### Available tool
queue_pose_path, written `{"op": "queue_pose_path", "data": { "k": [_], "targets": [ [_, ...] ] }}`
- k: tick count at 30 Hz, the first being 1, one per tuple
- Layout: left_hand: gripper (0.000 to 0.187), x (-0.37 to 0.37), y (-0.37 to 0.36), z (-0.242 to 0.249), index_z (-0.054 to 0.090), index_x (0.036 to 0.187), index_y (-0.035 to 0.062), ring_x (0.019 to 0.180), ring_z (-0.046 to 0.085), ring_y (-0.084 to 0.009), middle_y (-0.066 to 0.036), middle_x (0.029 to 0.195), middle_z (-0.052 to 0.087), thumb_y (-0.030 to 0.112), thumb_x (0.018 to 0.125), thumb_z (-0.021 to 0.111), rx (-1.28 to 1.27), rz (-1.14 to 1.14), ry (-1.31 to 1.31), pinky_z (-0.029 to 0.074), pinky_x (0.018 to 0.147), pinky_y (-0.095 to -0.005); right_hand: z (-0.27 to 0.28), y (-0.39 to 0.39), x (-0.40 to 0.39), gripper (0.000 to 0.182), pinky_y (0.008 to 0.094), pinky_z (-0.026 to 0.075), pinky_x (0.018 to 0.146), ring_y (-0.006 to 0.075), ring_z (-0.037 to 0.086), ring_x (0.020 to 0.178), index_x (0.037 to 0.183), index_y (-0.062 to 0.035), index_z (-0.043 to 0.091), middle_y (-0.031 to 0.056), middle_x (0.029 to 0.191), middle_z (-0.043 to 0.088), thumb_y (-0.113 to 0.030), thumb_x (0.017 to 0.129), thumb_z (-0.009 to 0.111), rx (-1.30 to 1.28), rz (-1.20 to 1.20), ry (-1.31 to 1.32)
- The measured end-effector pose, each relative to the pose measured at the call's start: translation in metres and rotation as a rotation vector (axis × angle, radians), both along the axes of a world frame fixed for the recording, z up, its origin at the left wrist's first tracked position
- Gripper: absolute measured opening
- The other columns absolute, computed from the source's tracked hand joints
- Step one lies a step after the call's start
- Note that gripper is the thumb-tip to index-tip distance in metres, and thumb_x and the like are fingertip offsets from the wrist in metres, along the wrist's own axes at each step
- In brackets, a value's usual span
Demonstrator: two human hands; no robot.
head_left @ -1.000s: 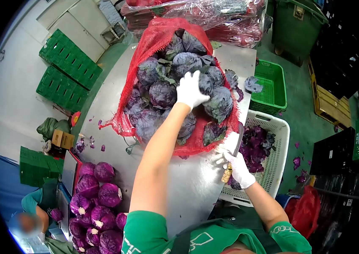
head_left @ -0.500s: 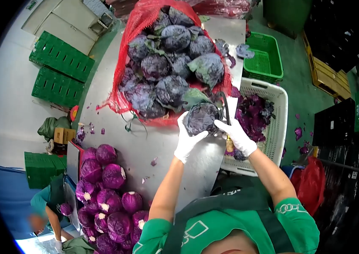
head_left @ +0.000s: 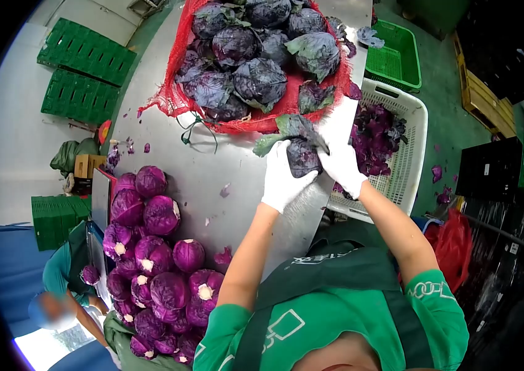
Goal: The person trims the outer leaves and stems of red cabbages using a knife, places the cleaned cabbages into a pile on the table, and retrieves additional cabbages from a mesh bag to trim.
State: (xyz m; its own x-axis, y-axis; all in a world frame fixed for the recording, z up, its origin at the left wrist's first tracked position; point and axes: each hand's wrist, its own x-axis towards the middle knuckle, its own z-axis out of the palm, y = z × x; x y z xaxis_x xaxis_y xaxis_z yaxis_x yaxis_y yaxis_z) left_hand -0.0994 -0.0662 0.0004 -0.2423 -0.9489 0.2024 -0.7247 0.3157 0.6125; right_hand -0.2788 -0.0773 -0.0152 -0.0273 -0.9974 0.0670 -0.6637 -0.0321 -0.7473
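On the steel table, at its right edge by the white basket:

co-worker [head_left: 64, 278]: far left, below table level, green top, holds one small cabbage; not part of this person's work.
trimmed pile [head_left: 157, 260]: bright purple heads with white cut stems, lower left of the steel table [head_left: 225, 185]; looks the same size as a second ago.
red net sack [head_left: 255, 117]: top centre, lies open, dull untrimmed heads inside; one head fewer than a second ago.
left hand [head_left: 281, 179]: white glove; a second ago it reached into the sack, now it is back at the table edge, fingers wrapped and pressed round the left side of the head.
red cabbage [head_left: 304, 156]: out of the sack, held between both hands just over the table's right edge, above the basket rim; green outer leaf sticks out top left.
right hand [head_left: 341, 168]: white glove, fingers curled against the head's right side; knife seen half a second ago is hidden now, cannot tell the grip on it.
white basket [head_left: 407, 167]: right of the table, holds purple leaf scraps.
green crate [head_left: 398, 59]: beyond it, on the floor.
meaning: judged, picking is over, trimming of this head is starting.
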Motion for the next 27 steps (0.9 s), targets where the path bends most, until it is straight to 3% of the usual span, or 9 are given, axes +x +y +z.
{"op": "queue_pose_path", "data": {
  "k": [3,5,10,13,15,19,25,26,27],
  "targets": [
    [0.093,-0.001,-0.004,0.002,0.043,0.132,-0.0051,0.12,0.049,-0.0382,-0.024,0.127,0.049,0.039,0.063,0.086,-0.017,0.017,-0.072,0.038,0.106,-0.0442,-0.042,-0.021,0.0,0.032,0.0483,0.053,0.075,0.0448,0.065,0.087,0.113,-0.001,0.062,0.0272,0.092,0.066,-0.018,0.086,0.062,-0.25,-0.19,-0.025],
    [0.093,-0.003,-0.007,0.006,0.042,0.132,-0.0056,0.119,0.049,-0.0383,-0.025,0.126,0.05,0.04,0.063,0.086,0.019,0.054,-0.072,0.039,0.105,-0.0445,-0.033,-0.031,-0.001,0.035,0.0465,0.053,0.077,0.0436,0.066,0.089,0.113,0.0027,0.06,0.0281,0.095,0.066,-0.017,0.085,0.064,-0.034,-0.294,-0.164],
    [0.091,0.001,-0.009,0.017,0.043,0.135,0.003,0.117,0.049,-0.0416,-0.025,0.124,0.048,0.041,0.064,0.086,0.16,0.045,-0.111,0.041,0.102,-0.0474,-0.059,-0.055,-0.006,0.051,0.0353,0.051,0.084,0.0232,0.061,0.092,0.127,0.0064,0.052,0.0127,0.109,0.065,-0.002,0.081,0.071,0.284,-0.292,-0.831],
    [0.092,0.008,-0.009,0.03,0.042,0.134,0.0024,0.117,0.049,-0.0405,-0.025,0.124,0.047,0.041,0.064,0.087,0.264,0.016,-0.118,0.043,0.101,-0.0466,-0.013,-0.043,-0.008,0.054,0.0336,0.049,0.09,0.0213,0.059,0.102,0.129,0.0055,0.052,0.0138,0.117,0.062,-0.007,0.081,0.073,0.402,-0.158,-0.781],
    [0.092,0.008,-0.011,0.027,0.04,0.132,0.0022,0.113,0.053,-0.0357,-0.024,0.12,0.051,0.041,0.064,0.088,0.288,0.013,-0.13,0.045,0.099,-0.043,-0.04,-0.045,0.001,0.045,0.0361,0.052,0.081,0.0265,0.066,0.09,0.114,0.0036,0.064,0.0168,0.098,0.07,-0.027,0.082,0.072,0.072,-0.078,-0.474],
    [0.09,0.012,-0.011,0.026,0.042,0.131,-0.0008,0.111,0.058,-0.0335,-0.023,0.118,0.059,0.042,0.065,0.087,0.395,0.05,0.037,0.046,0.099,-0.0403,-0.038,-0.051,-0.004,0.056,0.0382,0.052,0.08,0.0266,0.066,0.09,0.111,0.0018,0.067,0.0172,0.098,0.069,-0.044,0.079,0.074,0.372,0.049,-0.5],
    [0.084,0.041,-0.015,0.003,0.036,0.141,-0.0033,0.12,0.053,-0.0242,-0.018,0.134,0.052,0.03,0.079,0.082,0.702,0.278,0.538,0.044,0.103,-0.034,0.013,0.008,-0.048,0.033,0.0355,0.049,0.074,0.0276,0.057,0.074,0.117,0.0001,0.062,0.0154,0.088,0.061,-0.018,0.09,0.063,-0.117,-0.049,-0.45],
    [0.084,0.04,-0.015,0.002,0.036,0.141,-0.0033,0.12,0.053,-0.0242,-0.018,0.134,0.052,0.03,0.079,0.082,0.704,0.282,0.54,0.044,0.103,-0.034,-0.002,0.02,-0.057,0.045,0.0293,0.048,0.065,0.0151,0.052,0.069,0.138,-0.0071,0.048,0.0076,0.081,0.052,-0.016,0.096,0.058,-0.076,0.085,-0.269],
    [0.084,0.04,-0.014,0.002,0.036,0.142,-0.0036,0.12,0.053,-0.0241,-0.018,0.134,0.052,0.028,0.079,0.082,0.7,0.275,0.557,0.044,0.103,-0.034,0.007,0.04,-0.055,0.039,0.0348,0.05,0.067,0.0227,0.058,0.071,0.133,-0.0058,0.051,0.0125,0.082,0.057,-0.019,0.096,0.057,-0.008,0.118,-0.257]
  ]
}}
